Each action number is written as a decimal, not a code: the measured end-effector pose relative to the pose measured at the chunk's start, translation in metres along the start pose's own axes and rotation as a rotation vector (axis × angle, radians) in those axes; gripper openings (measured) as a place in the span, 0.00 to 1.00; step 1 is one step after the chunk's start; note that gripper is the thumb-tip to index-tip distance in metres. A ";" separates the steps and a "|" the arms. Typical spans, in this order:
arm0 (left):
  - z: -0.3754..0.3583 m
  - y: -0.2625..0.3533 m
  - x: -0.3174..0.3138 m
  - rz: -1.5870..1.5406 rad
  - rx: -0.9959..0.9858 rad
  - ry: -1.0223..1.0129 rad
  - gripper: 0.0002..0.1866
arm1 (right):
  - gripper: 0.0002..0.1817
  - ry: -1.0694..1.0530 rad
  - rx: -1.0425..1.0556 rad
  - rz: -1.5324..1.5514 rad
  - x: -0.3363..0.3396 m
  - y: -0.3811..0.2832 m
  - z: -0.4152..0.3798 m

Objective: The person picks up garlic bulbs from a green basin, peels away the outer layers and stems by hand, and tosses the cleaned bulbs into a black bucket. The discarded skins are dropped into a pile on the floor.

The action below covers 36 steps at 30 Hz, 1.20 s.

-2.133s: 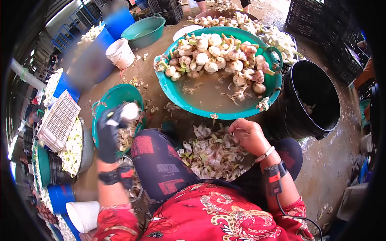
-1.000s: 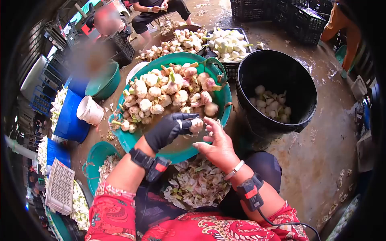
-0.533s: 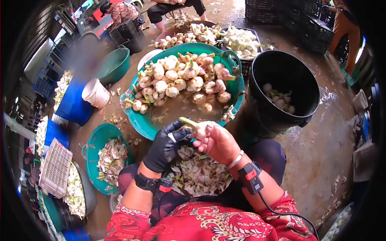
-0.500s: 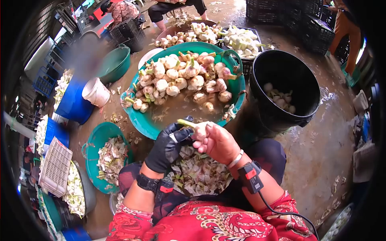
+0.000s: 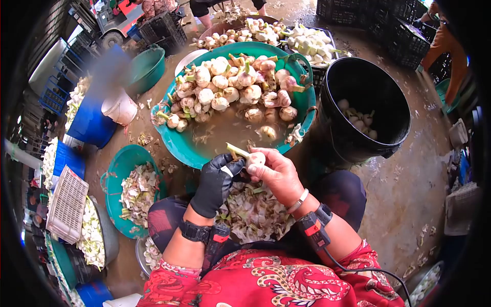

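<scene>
A garlic bulb (image 5: 257,159) with a pale green stem is between my hands, its stem pointing up and left. My bare right hand (image 5: 279,176) grips the bulb from the right, thumb across its front. Black-gloved, my left hand (image 5: 219,179) is closed at the stem side, with a brownish strip of peel by its fingers. Just beyond lies a green basin (image 5: 171,146) of murky water with unpeeled garlic bulbs (image 5: 220,82) heaped at its far side. Loose peels (image 5: 253,215) are piled below my hands, between my knees.
A black bucket (image 5: 335,135) with several peeled bulbs stands at the right. At the left are a green basin of peels (image 5: 115,176), a white bucket (image 5: 120,107) and blue tubs (image 5: 94,123). Other people are at the far side, near black crates (image 5: 409,46).
The bulb has turned and looks whiter and smoother. My right thumb has moved onto its front, and a brown strip now hangs near my left fingers. The view has shifted slightly.
</scene>
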<state>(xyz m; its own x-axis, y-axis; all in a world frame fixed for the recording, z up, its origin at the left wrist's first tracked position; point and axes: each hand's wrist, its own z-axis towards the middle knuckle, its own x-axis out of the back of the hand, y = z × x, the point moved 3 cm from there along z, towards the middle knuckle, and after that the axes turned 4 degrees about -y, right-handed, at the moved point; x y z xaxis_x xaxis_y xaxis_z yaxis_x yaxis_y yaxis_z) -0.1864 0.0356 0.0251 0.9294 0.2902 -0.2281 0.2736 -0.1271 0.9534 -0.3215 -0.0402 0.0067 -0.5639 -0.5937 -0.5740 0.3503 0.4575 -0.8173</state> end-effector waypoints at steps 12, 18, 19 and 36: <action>-0.010 0.009 0.012 0.289 -0.154 -0.051 0.13 | 0.14 -0.062 -0.134 0.173 -0.001 0.009 0.003; -0.009 0.018 -0.001 0.044 -0.100 0.012 0.12 | 0.23 -0.014 -0.003 0.113 -0.001 0.009 0.004; -0.006 0.018 -0.001 0.068 -0.096 0.026 0.12 | 0.23 -0.017 0.000 0.112 -0.004 0.008 0.003; -0.011 0.016 0.005 0.219 -0.165 -0.002 0.10 | 0.28 -0.033 0.566 -0.804 -0.010 0.000 -0.005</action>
<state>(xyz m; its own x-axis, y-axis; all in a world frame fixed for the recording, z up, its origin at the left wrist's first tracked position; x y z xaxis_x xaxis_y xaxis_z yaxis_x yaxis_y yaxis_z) -0.1805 0.0455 0.0420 0.9626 0.2705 -0.0135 0.0226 -0.0305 0.9993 -0.3194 -0.0309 0.0126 -0.7728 -0.6114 0.1700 0.1826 -0.4707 -0.8632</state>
